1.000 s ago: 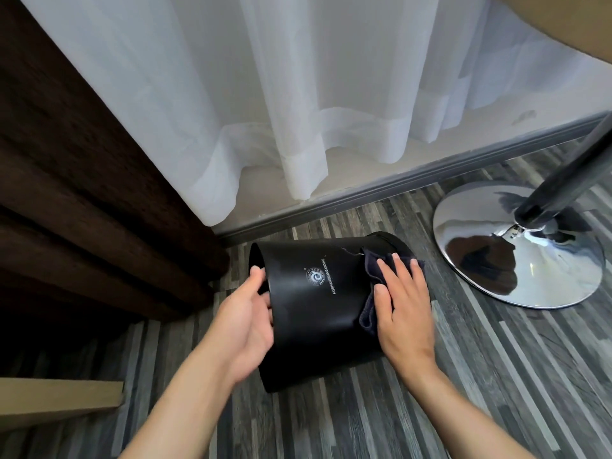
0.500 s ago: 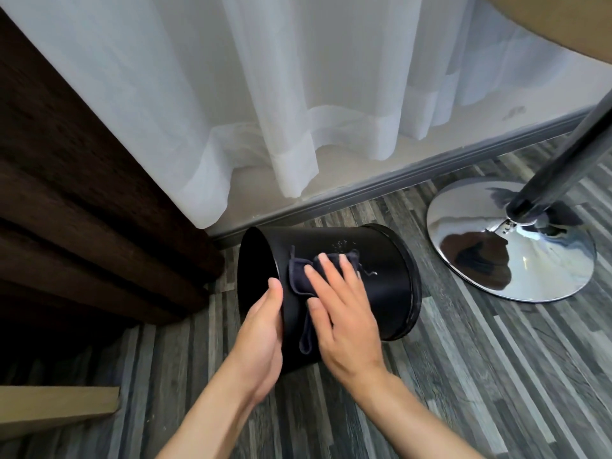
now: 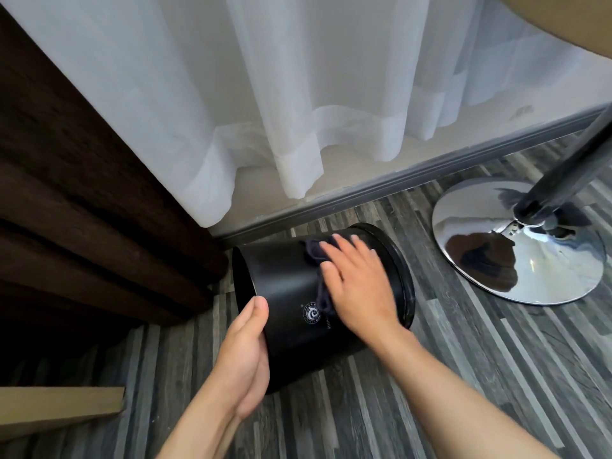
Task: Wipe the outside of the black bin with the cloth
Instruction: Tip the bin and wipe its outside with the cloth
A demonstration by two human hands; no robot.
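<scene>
The black bin lies on its side on the striped grey floor, its open mouth to the left and its base to the right. A small white round logo shows on its near wall. My left hand grips the rim at the mouth, thumb on the outer wall. My right hand lies flat on top of the bin near the base, pressing a dark cloth against the wall. Most of the cloth is hidden under the palm; only folds show at the fingertips and beside the thumb.
A chrome disc base with a dark pole stands on the floor at the right. White sheer curtains hang behind the bin, above a grey skirting board. Dark brown drapes are at the left, a wooden edge at lower left.
My right hand slid the cloth along the bin from near the mouth towards the base. The bin has turned, so the logo shows again. My left hand still holds the rim.
</scene>
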